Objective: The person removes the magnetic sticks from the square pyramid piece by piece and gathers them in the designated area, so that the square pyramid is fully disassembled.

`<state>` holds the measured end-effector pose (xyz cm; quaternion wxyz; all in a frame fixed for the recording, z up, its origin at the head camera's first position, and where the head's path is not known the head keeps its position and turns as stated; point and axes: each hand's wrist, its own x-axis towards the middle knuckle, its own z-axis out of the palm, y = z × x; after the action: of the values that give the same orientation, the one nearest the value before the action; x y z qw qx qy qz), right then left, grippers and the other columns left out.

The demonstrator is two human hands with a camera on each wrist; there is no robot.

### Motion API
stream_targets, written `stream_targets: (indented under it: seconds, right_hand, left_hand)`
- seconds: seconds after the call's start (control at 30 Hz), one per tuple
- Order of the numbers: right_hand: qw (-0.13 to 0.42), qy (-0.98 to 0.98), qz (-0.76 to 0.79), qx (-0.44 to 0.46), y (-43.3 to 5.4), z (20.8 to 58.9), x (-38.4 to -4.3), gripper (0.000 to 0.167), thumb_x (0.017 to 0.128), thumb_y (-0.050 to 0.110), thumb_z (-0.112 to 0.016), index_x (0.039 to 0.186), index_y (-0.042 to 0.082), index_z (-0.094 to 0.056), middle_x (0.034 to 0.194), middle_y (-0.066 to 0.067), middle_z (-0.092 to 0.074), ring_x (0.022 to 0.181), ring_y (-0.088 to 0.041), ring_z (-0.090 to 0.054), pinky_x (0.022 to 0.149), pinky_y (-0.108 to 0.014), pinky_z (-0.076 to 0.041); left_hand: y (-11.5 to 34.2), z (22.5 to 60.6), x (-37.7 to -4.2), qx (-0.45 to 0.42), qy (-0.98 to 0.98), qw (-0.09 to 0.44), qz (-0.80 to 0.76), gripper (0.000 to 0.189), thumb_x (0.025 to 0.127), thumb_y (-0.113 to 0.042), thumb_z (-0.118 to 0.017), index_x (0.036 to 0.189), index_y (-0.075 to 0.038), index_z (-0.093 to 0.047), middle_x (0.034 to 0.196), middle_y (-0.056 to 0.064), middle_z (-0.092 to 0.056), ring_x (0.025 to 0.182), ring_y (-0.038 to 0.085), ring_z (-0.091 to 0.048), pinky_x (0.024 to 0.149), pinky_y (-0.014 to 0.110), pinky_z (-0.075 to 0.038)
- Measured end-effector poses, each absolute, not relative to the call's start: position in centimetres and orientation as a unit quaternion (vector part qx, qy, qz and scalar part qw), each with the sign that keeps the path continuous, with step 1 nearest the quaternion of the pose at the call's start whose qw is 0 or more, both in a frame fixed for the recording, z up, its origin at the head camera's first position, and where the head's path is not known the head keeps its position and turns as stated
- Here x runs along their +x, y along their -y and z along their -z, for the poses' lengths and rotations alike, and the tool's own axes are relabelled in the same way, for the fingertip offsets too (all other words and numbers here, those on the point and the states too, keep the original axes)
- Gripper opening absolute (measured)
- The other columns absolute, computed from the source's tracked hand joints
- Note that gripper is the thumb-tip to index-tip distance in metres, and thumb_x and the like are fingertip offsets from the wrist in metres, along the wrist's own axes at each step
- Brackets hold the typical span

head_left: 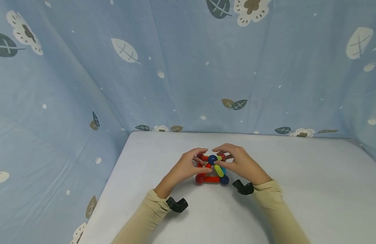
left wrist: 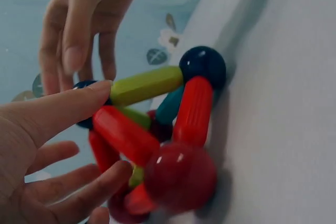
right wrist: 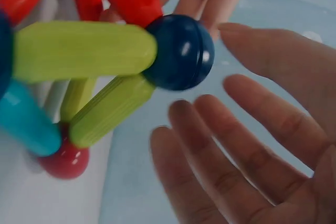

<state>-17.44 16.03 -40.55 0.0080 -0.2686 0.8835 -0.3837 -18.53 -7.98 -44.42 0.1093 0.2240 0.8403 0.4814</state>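
A small frame of magnetic rods and balls stands on the white table (head_left: 310,189) between both hands. Its top dark blue ball (head_left: 212,159) joins red rods and yellow-green rods (right wrist: 84,51). Along the near side, a red rod (head_left: 212,179) links a red ball (head_left: 200,179) to another dark blue ball (head_left: 224,180). My left hand (head_left: 184,166) is at the left, its straight thumb against the top ball in the left wrist view and its fingers loosely spread. From the right, my right hand (head_left: 243,163) has its thumb tip close to that ball; contact cannot be told. A blue rod (right wrist: 26,119) shows lower down.
Behind the table hangs a light blue curtain (head_left: 182,84) with leaf and flower prints, continuing along the left side. Each wrist carries a black mount, the left one (head_left: 177,205) and the right one (head_left: 243,187), low over the table.
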Motion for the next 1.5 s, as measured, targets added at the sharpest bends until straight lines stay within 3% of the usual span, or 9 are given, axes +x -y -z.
stream_targets:
  seconds: [0.2,0.4,0.6,0.8,1.17,1.5]
  right_hand:
    - [0.014,-0.890,0.357,-0.283,-15.0,40.7,-17.3,0.037,0.088,0.017,-0.083,0.122,0.009,-0.073,0.118,-0.005,-0.073,0.104,-0.020,-0.070,0.086,-0.041,-0.061]
    - [-0.005,-0.898,0.328,-0.292,-14.5,40.7,-17.6,0.035,0.087,0.018,-0.084,0.119,0.008,-0.074,0.115,-0.002,-0.073,0.103,-0.019,-0.071,0.088,-0.042,-0.059]
    - [0.002,-0.913,0.310,-0.264,-14.1,40.2,-17.6,0.035,0.086,0.023,-0.085,0.115,0.008,-0.075,0.110,-0.003,-0.074,0.089,-0.015,-0.070,0.077,-0.031,-0.059]
    - [0.015,-0.914,0.316,-0.254,-13.7,40.2,-17.4,0.031,0.086,0.024,-0.085,0.113,0.010,-0.076,0.107,-0.002,-0.075,0.085,-0.011,-0.071,0.072,-0.026,-0.058]
    - [-0.027,-0.917,0.306,-0.253,-13.2,40.4,-17.2,0.027,0.083,0.022,-0.087,0.105,0.010,-0.078,0.099,-0.001,-0.076,0.078,-0.005,-0.070,0.065,-0.020,-0.056]
    - [-0.030,-0.915,0.311,-0.256,-13.2,40.5,-17.1,0.027,0.083,0.022,-0.087,0.104,0.008,-0.077,0.097,-0.003,-0.076,0.075,-0.005,-0.070,0.063,-0.019,-0.055]
  left_hand:
    - [6.6,45.5,-18.4,0.226,-0.828,0.139,-0.494,0.058,0.090,-0.026,-0.082,0.141,-0.011,-0.060,0.129,0.008,-0.067,0.108,0.021,-0.070,0.087,0.028,-0.059]
    - [6.3,46.2,-18.7,0.214,-0.813,0.116,-0.529,0.049,0.091,-0.023,-0.081,0.135,-0.011,-0.064,0.129,0.008,-0.068,0.107,0.021,-0.073,0.087,0.028,-0.059]
    - [6.3,46.3,-18.9,0.210,-0.803,0.099,-0.550,0.044,0.088,-0.015,-0.083,0.128,-0.006,-0.068,0.119,0.014,-0.072,0.101,0.025,-0.076,0.082,0.024,-0.060]
    - [6.0,46.2,-18.7,0.225,-0.786,0.115,-0.564,0.043,0.089,-0.010,-0.082,0.129,-0.005,-0.068,0.121,0.016,-0.072,0.100,0.022,-0.077,0.084,0.023,-0.059]
    - [6.0,46.3,-18.7,0.237,-0.773,0.106,-0.579,0.039,0.092,0.002,-0.072,0.130,0.002,-0.068,0.127,0.024,-0.070,0.109,0.032,-0.075,0.086,0.025,-0.060]
    - [6.0,46.7,-18.7,0.237,-0.777,0.097,-0.575,0.037,0.092,0.004,-0.071,0.128,0.003,-0.069,0.124,0.023,-0.071,0.107,0.031,-0.075,0.084,0.024,-0.060]
